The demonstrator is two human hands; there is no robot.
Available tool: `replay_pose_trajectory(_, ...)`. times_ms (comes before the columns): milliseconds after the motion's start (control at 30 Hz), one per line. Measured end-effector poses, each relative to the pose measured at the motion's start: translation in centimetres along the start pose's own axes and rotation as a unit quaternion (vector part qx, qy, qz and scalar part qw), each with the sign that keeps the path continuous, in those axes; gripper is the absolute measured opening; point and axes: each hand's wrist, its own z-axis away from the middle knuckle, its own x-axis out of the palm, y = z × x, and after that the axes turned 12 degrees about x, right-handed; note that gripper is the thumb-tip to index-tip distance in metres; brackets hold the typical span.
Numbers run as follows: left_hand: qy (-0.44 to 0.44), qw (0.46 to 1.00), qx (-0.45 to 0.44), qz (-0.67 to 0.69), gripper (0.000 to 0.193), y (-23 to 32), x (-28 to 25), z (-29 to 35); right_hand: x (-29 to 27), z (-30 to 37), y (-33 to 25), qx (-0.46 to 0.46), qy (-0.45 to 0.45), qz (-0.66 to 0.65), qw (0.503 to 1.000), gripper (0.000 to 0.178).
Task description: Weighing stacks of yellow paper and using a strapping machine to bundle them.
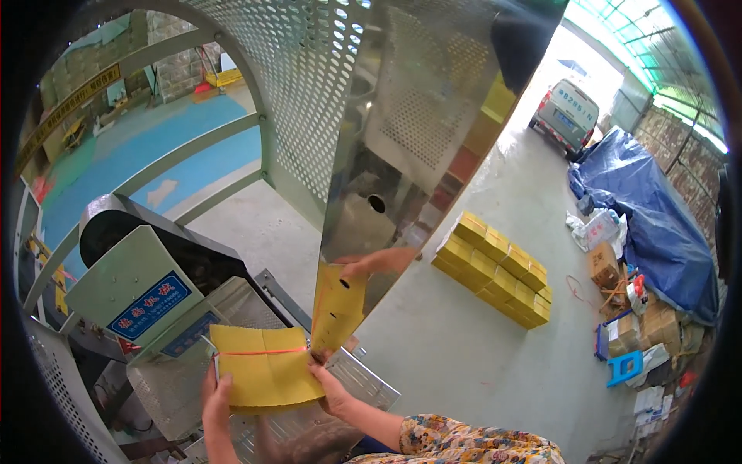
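The person holds a bundle of yellow paper sheets [267,383] in front of the body, over the metal table [372,385] of a machine; whether it touches this table cannot be told. The left hand [217,398] is closed on the left edge, with its thumb on the upper face and the other fingers mostly hidden. The right hand [334,393] clamps the right edge near its lower corner, beside a polished metal panel [386,216]. An orange-red strap [259,353] crosses the bundle toward its far side.

As a block, the bundle is probably rather heavy and firm, but single sheets may bend or slide, and corners could crush. The best hold seems to be at both side edges, with the strap not pulled.
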Motion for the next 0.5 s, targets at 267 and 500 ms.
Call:
replay_pose_trajectory(267, -0.068, 0.995, 0.006, -0.078, 0.062, 0.1, -1.7, -5.9, 0.7, -3.6, 2.8, -0.12, -0.014, -0.105, 0.987, 0.044)
replay_pose_trajectory(500, -0.16, 0.97, -0.055, -0.177, 0.051, -0.3, -2.1, -12.5, 1.4, -7.7, 2.8, -0.099, 0.048, -0.155, 0.982, 0.047)
